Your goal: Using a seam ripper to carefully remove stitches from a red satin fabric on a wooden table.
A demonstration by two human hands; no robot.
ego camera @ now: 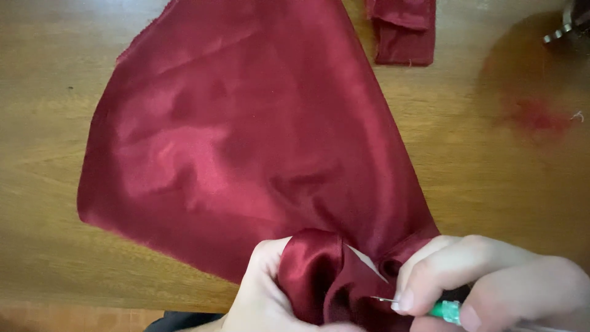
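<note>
A large piece of dark red satin cloth lies spread over a wooden table, its near corner bunched up at the bottom of the view. My left hand grips that bunched fold from the left. My right hand pinches a small green-handled tool with a thin metal tip, which points left into the gathered cloth between the two hands.
A smaller folded piece of the same red cloth lies at the table's far edge. A dark metal object sits in the top right corner, with a reddish glare on the wood below it.
</note>
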